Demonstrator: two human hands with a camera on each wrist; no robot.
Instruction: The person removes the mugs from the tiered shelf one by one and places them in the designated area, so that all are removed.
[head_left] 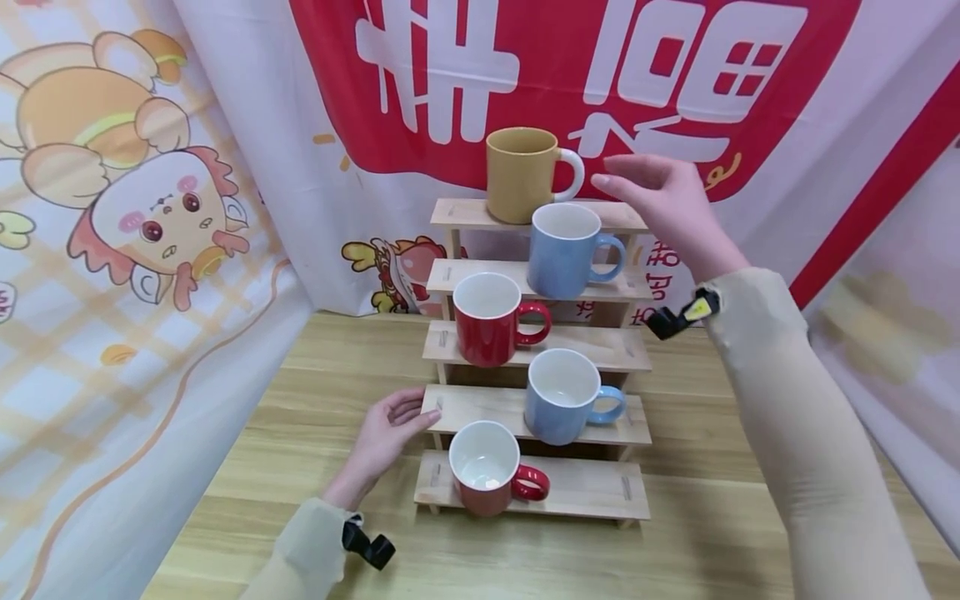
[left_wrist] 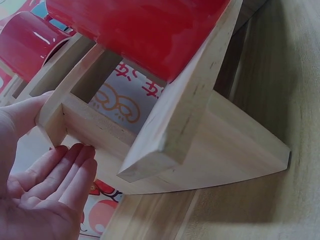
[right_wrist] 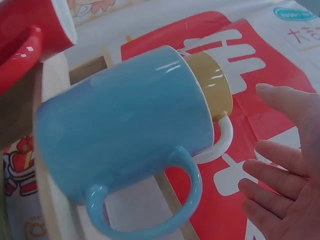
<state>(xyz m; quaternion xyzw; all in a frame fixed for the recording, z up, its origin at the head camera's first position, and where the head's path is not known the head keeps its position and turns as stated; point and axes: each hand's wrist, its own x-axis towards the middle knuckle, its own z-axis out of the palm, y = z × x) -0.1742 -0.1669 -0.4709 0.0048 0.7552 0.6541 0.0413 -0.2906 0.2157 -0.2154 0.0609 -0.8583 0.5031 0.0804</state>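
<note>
A tan mug (head_left: 519, 175) with a white handle stands on the top step of a wooden rack (head_left: 592, 487). Just right of its handle the right hand (head_left: 663, 200) is held in the air, fingers apart and holding nothing; the right wrist view shows that hand (right_wrist: 285, 165) beyond a blue mug (right_wrist: 125, 120). Around the left end of the rack's second-lowest step, the left hand (head_left: 392, 429) has its thumb on top and fingers at the side. In the left wrist view the left hand (left_wrist: 50, 180) touches the rack's edge (left_wrist: 62, 100) with thumb and fingertips.
Below the tan mug, a blue mug (head_left: 564, 252), a red mug (head_left: 487, 321), another blue mug (head_left: 562, 397) and another red mug (head_left: 486, 468) stand one per step. The rack is on a wooden table (head_left: 300, 417). Printed cloth (head_left: 247, 100) hangs behind and at the sides.
</note>
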